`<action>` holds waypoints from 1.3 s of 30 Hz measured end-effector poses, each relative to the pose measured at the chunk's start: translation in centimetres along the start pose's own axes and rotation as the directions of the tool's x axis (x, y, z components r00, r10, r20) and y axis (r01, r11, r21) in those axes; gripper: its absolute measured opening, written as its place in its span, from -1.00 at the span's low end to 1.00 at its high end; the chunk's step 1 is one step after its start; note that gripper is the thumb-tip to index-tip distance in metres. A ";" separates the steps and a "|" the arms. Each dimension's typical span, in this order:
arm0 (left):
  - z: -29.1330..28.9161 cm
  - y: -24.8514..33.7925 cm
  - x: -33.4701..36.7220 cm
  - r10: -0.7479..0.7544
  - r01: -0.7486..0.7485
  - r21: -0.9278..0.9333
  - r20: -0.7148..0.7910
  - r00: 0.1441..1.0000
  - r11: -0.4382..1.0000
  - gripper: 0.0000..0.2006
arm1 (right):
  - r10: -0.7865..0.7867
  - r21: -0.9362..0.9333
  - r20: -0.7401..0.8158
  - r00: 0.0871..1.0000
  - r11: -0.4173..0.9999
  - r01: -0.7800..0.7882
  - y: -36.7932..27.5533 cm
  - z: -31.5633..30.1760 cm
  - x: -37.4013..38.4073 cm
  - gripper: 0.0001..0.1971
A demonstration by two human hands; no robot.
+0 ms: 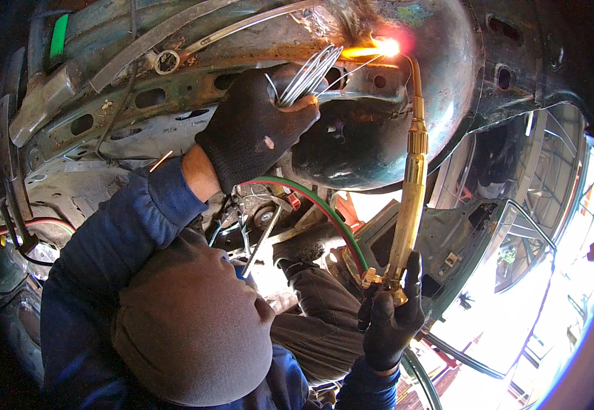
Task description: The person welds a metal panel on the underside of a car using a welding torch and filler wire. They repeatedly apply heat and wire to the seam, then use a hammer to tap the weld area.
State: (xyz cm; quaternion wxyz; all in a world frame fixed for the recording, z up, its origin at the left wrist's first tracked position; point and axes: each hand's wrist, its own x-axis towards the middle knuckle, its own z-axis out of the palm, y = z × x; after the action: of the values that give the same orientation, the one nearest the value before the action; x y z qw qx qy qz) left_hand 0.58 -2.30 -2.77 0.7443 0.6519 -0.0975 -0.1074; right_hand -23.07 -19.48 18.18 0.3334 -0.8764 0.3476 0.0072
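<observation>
Brass torch [415, 164], rigid, probably weighty, best gripped by its barrel; right hand [389, 326], fingers clamped at torch's base; springy-looking wires [312, 74], left of torch, clamped in left hand [257, 128].

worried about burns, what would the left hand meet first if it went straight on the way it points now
The left hand would likely meet the torch flame, its wire bundle leading, though depth is hard to judge from one view.

Blue sleeves [95, 253], grey cloth cap [194, 328] lower left, dark trousers [331, 321]. Left glove [259, 130] black knit, holed; right glove [389, 324] black.
</observation>
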 end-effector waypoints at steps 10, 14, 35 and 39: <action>0.0 0.1 0.0 0.028 -0.028 0.029 -0.007 1.000 0.999 -0.72 | -0.030 -0.040 -0.008 1.000 0.999 0.030 0.6 0.0 0.1 -0.17; 0.1 -0.4 0.0 0.026 -0.026 0.050 -0.015 1.000 0.998 -0.71 | -0.016 -0.043 0.006 1.000 0.999 0.016 0.3 -0.1 0.0 -0.18; -0.1 0.3 -0.1 -0.063 0.063 -0.055 0.011 0.998 0.996 -0.67 | 0.060 0.022 0.015 0.998 0.998 -0.061 -0.4 0.0 0.2 -0.18; -0.2 0.1 -0.1 -0.050 0.050 -0.007 0.018 0.999 0.999 -0.67 | -0.049 -0.082 0.038 0.998 0.995 0.052 1.2 -0.4 0.3 -0.27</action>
State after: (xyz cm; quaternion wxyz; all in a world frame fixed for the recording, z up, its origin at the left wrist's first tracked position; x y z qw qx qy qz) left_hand 0.56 -2.04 -2.70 0.7431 0.6502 -0.0874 -0.1322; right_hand -23.67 -20.59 17.71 0.3029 -0.8976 0.3189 0.0288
